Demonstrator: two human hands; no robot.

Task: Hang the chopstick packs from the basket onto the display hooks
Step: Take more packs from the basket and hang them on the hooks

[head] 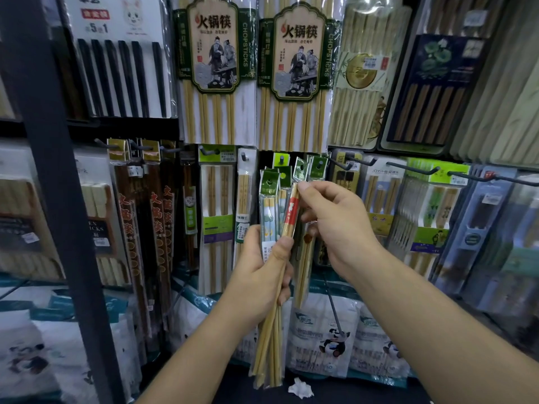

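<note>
**Left hand**: raised in front of the rack, fingers and thumb wrapped round a bundle of chopstick packs. The bundle stands nearly upright. Its green header cards are at the top and the bamboo tips fan out below the fist.

**Right hand**: just beside the left hand and slightly higher. Thumb and fingers pinch the upper part of a red-banded pack. The pack's lower end runs down against the bundle at the left thumb. Its green header sits close under the display hooks; whether it is on a peg cannot be told.

**Rack, lower row:** short pegs carry narrow packs with green headers. Long dark hooks to the right hold wider packs.

**Rack, upper row:** two large hot-pot chopstick packs hang side by side, with a white card of black chopsticks to their left.

**Frame:** a dark upright post crosses the left foreground.

**Below:** panda-printed bags are stacked under the rack, with a crumpled white scrap in front of them.
</note>
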